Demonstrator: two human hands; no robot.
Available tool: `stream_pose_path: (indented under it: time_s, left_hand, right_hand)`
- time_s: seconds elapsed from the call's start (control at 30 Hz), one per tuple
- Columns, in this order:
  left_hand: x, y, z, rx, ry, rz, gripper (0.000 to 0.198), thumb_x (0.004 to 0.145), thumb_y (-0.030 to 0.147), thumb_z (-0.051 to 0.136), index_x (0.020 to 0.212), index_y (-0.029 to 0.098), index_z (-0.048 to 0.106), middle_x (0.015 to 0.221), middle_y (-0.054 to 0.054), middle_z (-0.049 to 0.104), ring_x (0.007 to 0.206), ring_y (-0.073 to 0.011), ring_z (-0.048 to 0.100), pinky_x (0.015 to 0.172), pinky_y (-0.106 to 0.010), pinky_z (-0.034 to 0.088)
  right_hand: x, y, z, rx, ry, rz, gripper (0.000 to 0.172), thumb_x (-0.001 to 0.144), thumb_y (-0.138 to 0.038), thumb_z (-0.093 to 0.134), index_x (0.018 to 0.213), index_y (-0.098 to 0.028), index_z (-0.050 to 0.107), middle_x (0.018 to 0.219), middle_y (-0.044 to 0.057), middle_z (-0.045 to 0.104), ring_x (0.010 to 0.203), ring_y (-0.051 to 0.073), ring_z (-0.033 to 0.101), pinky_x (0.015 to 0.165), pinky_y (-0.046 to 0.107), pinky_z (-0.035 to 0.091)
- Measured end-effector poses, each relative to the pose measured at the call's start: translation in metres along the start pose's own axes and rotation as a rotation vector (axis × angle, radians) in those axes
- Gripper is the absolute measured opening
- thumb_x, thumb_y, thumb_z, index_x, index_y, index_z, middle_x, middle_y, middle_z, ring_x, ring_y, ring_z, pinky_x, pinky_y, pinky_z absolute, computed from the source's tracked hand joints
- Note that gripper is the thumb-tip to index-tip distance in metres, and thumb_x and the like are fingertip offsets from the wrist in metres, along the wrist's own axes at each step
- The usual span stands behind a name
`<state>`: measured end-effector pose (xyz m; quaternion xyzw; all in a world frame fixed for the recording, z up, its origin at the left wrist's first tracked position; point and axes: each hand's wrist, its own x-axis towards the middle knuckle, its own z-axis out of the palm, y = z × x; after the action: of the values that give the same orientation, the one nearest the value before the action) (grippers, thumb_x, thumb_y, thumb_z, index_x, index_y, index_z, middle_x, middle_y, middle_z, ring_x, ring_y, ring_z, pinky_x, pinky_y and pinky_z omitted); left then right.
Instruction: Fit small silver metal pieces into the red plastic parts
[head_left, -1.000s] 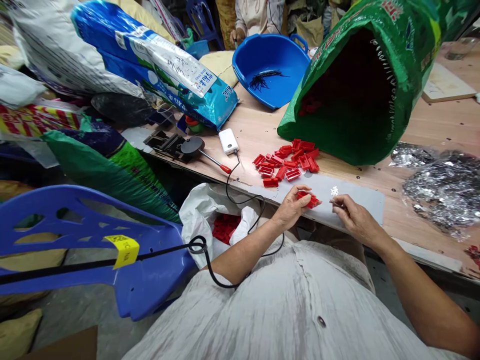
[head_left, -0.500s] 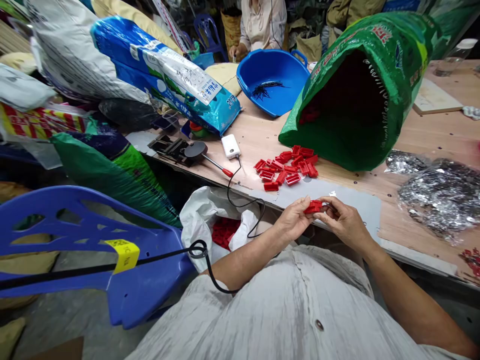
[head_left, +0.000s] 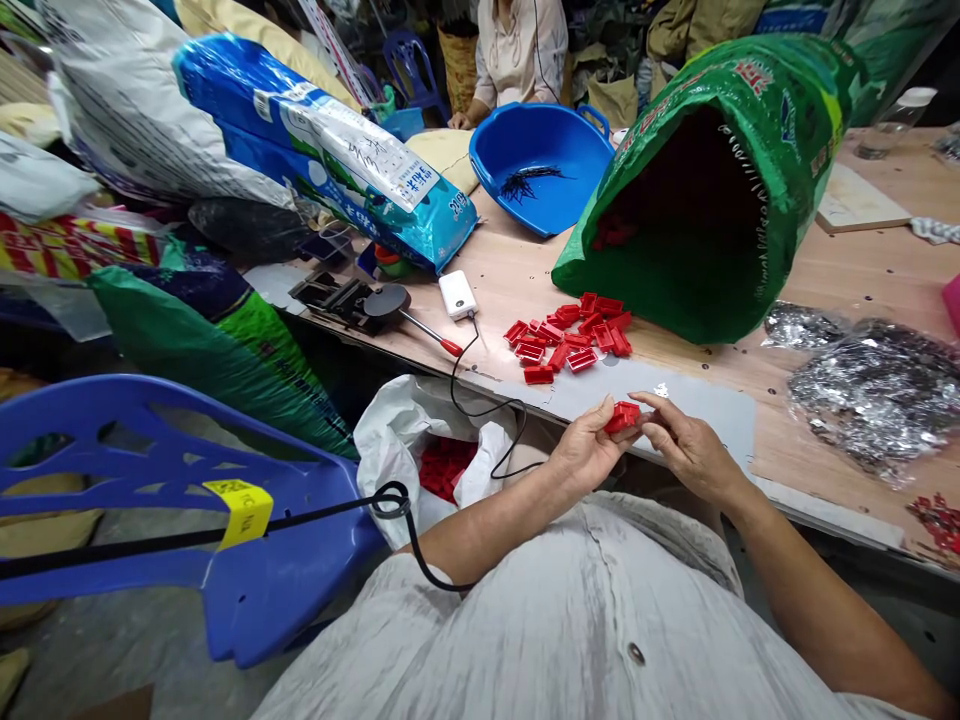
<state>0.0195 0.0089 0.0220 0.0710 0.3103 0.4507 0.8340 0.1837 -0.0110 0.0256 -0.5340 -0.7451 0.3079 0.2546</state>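
My left hand pinches a small red plastic part between thumb and fingers, just off the table's front edge. At that part's right end are the thumb and bent index finger of my right hand, closed around it. Fingers hide some of its shape. Beyond my hands, several similar parts lie in a loose pile of red plastic pieces on the table. The mouth of a green woven sack opens towards me behind the pile, with some red showing in its dark inside.
A white bag of red pieces stands below the table edge. A white power bank trails a black cable near a red-tipped lever tool. A blue basin, clear bags of shiny metal bits and a blue chair surround me.
The red part has turned slightly in my fingers, and my hands stay close together around it. The whole view has shifted a little. The person across the table has moved a hand.
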Motion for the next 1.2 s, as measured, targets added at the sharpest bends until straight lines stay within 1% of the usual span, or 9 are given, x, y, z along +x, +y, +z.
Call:
stream_pose_path:
  time_s: [0.13, 0.33, 0.43, 0.57, 0.67, 0.77, 0.83, 0.97, 1.2]
  left_hand:
    - [-0.001, 0.003, 0.003, -0.022, -0.015, -0.039, 0.020, 0.089, 0.028, 0.062, 0.082, 0.011, 0.069, 0.081, -0.005, 0.070, 0.077, -0.0133, 0.067, 0.094, -0.031, 0.049]
    - [-0.003, 0.002, 0.003, -0.045, -0.014, -0.060, 0.021, 0.090, 0.026, 0.061, 0.079, 0.010, 0.068, 0.078, -0.006, 0.069, 0.073, -0.0126, 0.066, 0.092, -0.030, 0.051]
    - [-0.003, 0.000, 0.002, -0.034, -0.016, -0.050, 0.020, 0.090, 0.026, 0.061, 0.080, 0.010, 0.068, 0.080, -0.006, 0.070, 0.076, -0.0138, 0.068, 0.098, -0.033, 0.050]
    - [-0.002, -0.004, -0.002, -0.015, -0.025, -0.030, 0.019, 0.088, 0.028, 0.063, 0.082, 0.010, 0.067, 0.085, -0.008, 0.072, 0.083, -0.0178, 0.070, 0.102, -0.039, 0.048]
    - [-0.001, -0.002, -0.006, -0.013, -0.028, -0.030, 0.019, 0.088, 0.028, 0.064, 0.083, 0.011, 0.066, 0.085, -0.008, 0.073, 0.084, -0.0178, 0.071, 0.104, -0.041, 0.046]
    - [-0.002, 0.002, -0.012, 0.014, -0.006, 0.006, 0.018, 0.084, 0.030, 0.069, 0.084, 0.013, 0.064, 0.084, -0.007, 0.073, 0.086, -0.0194, 0.072, 0.101, -0.042, 0.047]
    - [-0.002, 0.003, -0.015, 0.040, 0.003, 0.074, 0.021, 0.077, 0.029, 0.076, 0.080, 0.014, 0.061, 0.085, -0.006, 0.074, 0.087, -0.0191, 0.072, 0.099, -0.039, 0.048]
    - [-0.002, 0.000, -0.018, 0.067, -0.012, 0.213, 0.032, 0.066, 0.024, 0.085, 0.070, 0.015, 0.054, 0.086, -0.003, 0.074, 0.087, -0.0141, 0.071, 0.095, -0.030, 0.047]
    - [-0.001, -0.007, -0.017, 0.087, -0.016, 0.302, 0.037, 0.059, 0.025, 0.087, 0.071, 0.015, 0.054, 0.090, 0.000, 0.071, 0.086, -0.0134, 0.070, 0.093, -0.031, 0.049]
  right_hand:
    - [-0.002, -0.005, -0.004, -0.126, 0.003, -0.046, 0.042, 0.101, -0.041, 0.033, 0.139, -0.028, 0.046, 0.117, 0.006, 0.070, 0.084, 0.018, 0.069, 0.074, 0.030, 0.051]
    - [-0.001, -0.004, -0.001, -0.192, 0.033, -0.078, 0.039, 0.101, -0.040, 0.036, 0.134, -0.026, 0.050, 0.119, 0.005, 0.070, 0.089, 0.020, 0.071, 0.074, 0.030, 0.051]
    - [-0.001, -0.003, 0.004, -0.179, 0.101, -0.056, 0.036, 0.101, -0.040, 0.036, 0.126, -0.024, 0.056, 0.112, 0.005, 0.073, 0.086, 0.020, 0.070, 0.073, 0.031, 0.050]
    - [0.002, -0.001, 0.009, -0.007, 0.168, -0.022, 0.037, 0.101, -0.044, 0.032, 0.108, -0.025, 0.064, 0.094, 0.004, 0.073, 0.080, 0.018, 0.068, 0.073, 0.030, 0.049]
    - [0.003, 0.001, 0.011, 0.106, 0.136, 0.027, 0.039, 0.100, -0.049, 0.032, 0.108, -0.026, 0.062, 0.080, 0.002, 0.068, 0.072, 0.018, 0.064, 0.068, 0.029, 0.047]
    - [0.002, 0.003, 0.013, 0.175, 0.142, 0.109, 0.038, 0.100, -0.050, 0.031, 0.109, -0.024, 0.057, 0.065, -0.002, 0.057, 0.061, 0.016, 0.056, 0.062, 0.029, 0.043]
    - [0.000, 0.001, 0.016, 0.228, 0.136, 0.145, 0.034, 0.100, -0.049, 0.031, 0.101, -0.023, 0.053, 0.064, -0.003, 0.053, 0.060, 0.015, 0.052, 0.061, 0.028, 0.041]
    - [-0.002, -0.005, 0.027, 0.370, 0.075, 0.173, 0.033, 0.100, -0.050, 0.032, 0.087, -0.024, 0.048, 0.064, -0.003, 0.051, 0.059, 0.014, 0.048, 0.056, 0.026, 0.038]
    - [0.002, -0.009, 0.045, 0.498, 0.118, 0.195, 0.034, 0.098, -0.052, 0.035, 0.082, -0.024, 0.046, 0.061, -0.004, 0.046, 0.055, 0.012, 0.043, 0.050, 0.024, 0.034]
